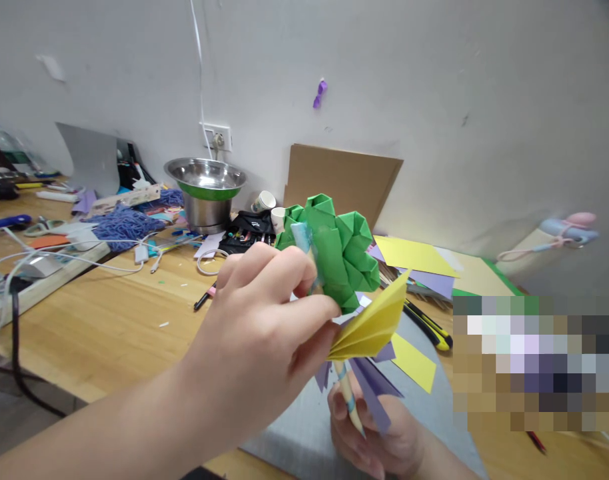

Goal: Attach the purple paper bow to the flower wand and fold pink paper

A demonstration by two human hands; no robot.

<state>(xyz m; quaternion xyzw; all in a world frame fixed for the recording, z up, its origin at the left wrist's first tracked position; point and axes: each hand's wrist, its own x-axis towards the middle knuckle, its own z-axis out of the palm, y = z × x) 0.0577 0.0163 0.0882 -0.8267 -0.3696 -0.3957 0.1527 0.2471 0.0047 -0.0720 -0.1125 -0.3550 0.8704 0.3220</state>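
the left hand (259, 317) is closed around a blue-and-cream stick (351, 405), at the base of a pleated yellow paper (377, 320); the right hand (402, 433) curls behind the stick's lower end, whether gripping i cannot tell; a green folded-paper flower (337, 250) sits at the stick's top; beneath lies a grey board (289, 437); a utility knife (429, 327) rests beyond.

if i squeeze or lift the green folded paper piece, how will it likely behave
The green folded paper piece is probably light for its bulk, since it looks like thin sheets folded into raised, pocket-like points. Its many sharp creases likely keep it fairly stiff rather than floppy. A hard squeeze could still crush those protruding folds.
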